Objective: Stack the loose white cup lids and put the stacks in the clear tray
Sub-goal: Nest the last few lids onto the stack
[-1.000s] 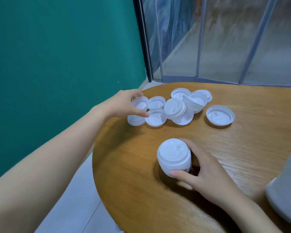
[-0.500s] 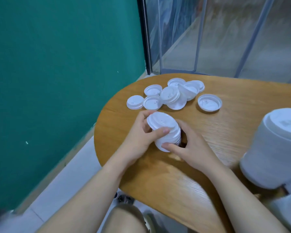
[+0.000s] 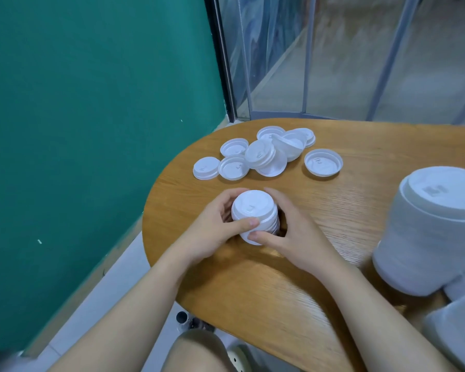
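Sitting btwn both grips: lid stack (image 3: 254, 214)

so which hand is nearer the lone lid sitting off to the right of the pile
Right. The right hand sits below the lone lid; the left hand is further left, across the stack both hold.

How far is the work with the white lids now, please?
Done: a tall stack of lids stands at the right of the wooden table; whether it sits in a tray is unclear. In hand: the left hand and right hand both hold a small stack. Left: a group of loose lids lies beyond the hands.
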### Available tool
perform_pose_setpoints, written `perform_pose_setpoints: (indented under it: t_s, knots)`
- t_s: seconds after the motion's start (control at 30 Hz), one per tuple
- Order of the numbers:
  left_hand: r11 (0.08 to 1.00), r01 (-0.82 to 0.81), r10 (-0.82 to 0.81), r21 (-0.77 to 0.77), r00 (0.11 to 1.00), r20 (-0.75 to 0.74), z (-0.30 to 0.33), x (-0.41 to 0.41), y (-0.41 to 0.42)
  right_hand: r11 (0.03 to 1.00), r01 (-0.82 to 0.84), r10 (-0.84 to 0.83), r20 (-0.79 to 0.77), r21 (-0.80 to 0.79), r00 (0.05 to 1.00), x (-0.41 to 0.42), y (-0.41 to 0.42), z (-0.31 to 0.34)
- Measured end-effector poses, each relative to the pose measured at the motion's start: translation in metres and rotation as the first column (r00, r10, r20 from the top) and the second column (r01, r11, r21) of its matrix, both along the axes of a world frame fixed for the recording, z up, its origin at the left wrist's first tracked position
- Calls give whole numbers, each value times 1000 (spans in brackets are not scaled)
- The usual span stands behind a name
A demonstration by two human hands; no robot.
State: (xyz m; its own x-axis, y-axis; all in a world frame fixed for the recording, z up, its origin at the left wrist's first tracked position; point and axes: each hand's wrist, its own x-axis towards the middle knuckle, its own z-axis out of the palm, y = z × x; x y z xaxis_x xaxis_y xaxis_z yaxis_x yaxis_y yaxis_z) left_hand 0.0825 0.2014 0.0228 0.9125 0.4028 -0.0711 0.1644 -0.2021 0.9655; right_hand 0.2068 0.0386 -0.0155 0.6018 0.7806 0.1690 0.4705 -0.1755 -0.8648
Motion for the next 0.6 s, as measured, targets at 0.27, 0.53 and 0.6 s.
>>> perform_pose_setpoints:
  t_s: [0.27, 0.53, 0.6]
  knots:
    - [991, 98, -91, 96, 993, -78, 4, -3, 18, 1000, -15, 15, 1, 4, 1000, -1, -1, 0]
    - [828, -248, 331, 504, 940, -81, 7, 27, 109, 999, -4, 5, 29, -37, 1000, 1, 0, 1]
    - [823, -239, 359, 516, 922, -145, -3, 34, 131, 999, 7, -5, 35, -44, 999, 1, 0, -1]
